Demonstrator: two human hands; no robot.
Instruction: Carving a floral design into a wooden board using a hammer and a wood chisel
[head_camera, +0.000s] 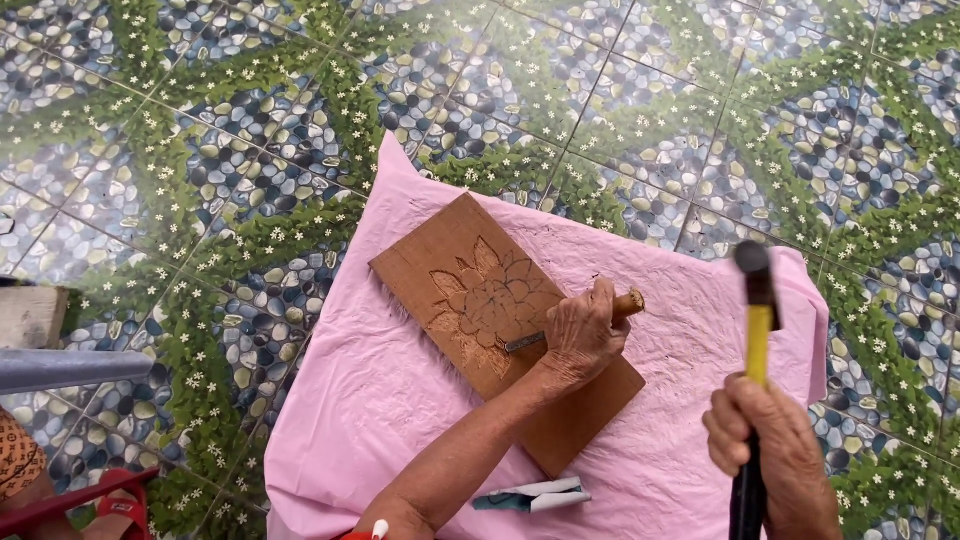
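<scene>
Hands both clenched, left hand (582, 335) on one chisel (570, 325) (over one carved board (440, 275)), right hand (765, 440) on one hammer (757, 300)

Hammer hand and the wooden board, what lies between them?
In the head view, only bare pink cloth lies between the right hand gripping the hammer and the wooden board.

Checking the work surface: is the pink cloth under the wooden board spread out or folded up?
Spread out. The pink cloth lies open, wrinkled, on the tiled floor, extending past the wooden board on all sides.
</scene>
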